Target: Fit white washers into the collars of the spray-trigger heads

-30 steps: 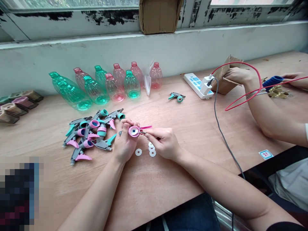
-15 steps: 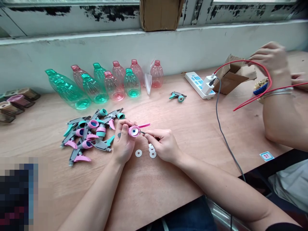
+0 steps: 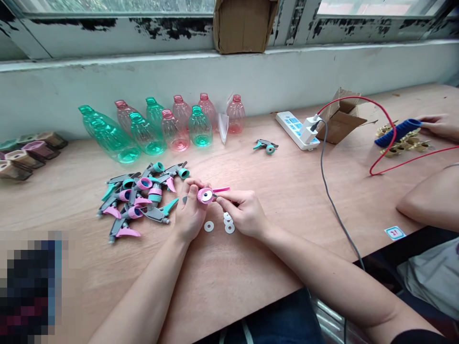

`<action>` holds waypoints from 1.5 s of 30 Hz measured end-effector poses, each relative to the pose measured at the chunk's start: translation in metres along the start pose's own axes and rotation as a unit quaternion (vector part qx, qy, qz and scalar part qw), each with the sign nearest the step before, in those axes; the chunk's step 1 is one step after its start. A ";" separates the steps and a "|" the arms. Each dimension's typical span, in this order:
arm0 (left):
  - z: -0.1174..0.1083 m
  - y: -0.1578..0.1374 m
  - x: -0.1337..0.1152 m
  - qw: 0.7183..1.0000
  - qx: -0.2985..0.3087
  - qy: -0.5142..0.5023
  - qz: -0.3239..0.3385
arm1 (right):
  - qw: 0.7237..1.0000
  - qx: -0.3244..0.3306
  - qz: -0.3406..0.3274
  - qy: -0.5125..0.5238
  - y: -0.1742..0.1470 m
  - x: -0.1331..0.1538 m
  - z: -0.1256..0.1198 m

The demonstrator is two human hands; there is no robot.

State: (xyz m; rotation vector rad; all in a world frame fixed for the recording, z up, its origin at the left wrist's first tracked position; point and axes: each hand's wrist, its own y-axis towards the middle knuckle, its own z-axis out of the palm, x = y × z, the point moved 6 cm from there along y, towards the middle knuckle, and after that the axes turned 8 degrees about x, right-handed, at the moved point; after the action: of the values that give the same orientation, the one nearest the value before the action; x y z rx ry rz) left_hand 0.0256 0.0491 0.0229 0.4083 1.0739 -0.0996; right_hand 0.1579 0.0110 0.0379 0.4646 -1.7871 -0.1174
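My left hand (image 3: 189, 215) is closed around a spray trigger head (image 3: 201, 192), its pink collar facing up and its pink lever pointing right. Inside the collar lies a white washer (image 3: 203, 198). My right hand (image 3: 246, 214) pinches a thin dark tool (image 3: 215, 195), whose tip is at the collar's right rim; fingers hide most of it, so its exact kind is unclear. On the table below, a loose white washer (image 3: 205, 227) lies apart from several overlapping washers (image 3: 230, 231) beside my right hand. Left of my hands is a pile of grey, pink and teal spray trigger heads (image 3: 134, 211).
Green bottles (image 3: 148, 141) and pink bottles (image 3: 175, 136) stand along the wall. A single trigger head (image 3: 266, 145), power strip (image 3: 292, 125) and open carton (image 3: 337, 124) sit farther right. A co-worker's hand (image 3: 439, 125) touches a blue coil (image 3: 398, 134). Cables cross the right side.
The view has shifted slightly. My hands keep their hold, with the tool's tip still at the collar. The co-worker's raised hand has come down, and the red cable has moved.
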 end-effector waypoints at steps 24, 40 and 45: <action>-0.031 -0.005 -0.009 0.978 -0.142 0.127 0.084 | 0.850 0.187 0.059 -0.489 0.005 -0.009 -0.046; -0.003 -0.011 -0.040 0.758 -0.036 0.634 0.151 | 0.934 0.020 0.116 -0.337 0.015 -0.045 -0.078; -0.027 -0.011 -0.074 0.690 -0.139 0.692 0.157 | 0.957 -0.009 0.117 -0.267 0.016 -0.054 -0.077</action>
State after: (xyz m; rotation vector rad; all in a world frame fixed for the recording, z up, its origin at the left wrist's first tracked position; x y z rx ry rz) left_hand -0.0356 0.0406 0.0726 0.3500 2.4552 0.8214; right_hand 0.2373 0.0578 0.0151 0.2125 -2.3565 -0.0988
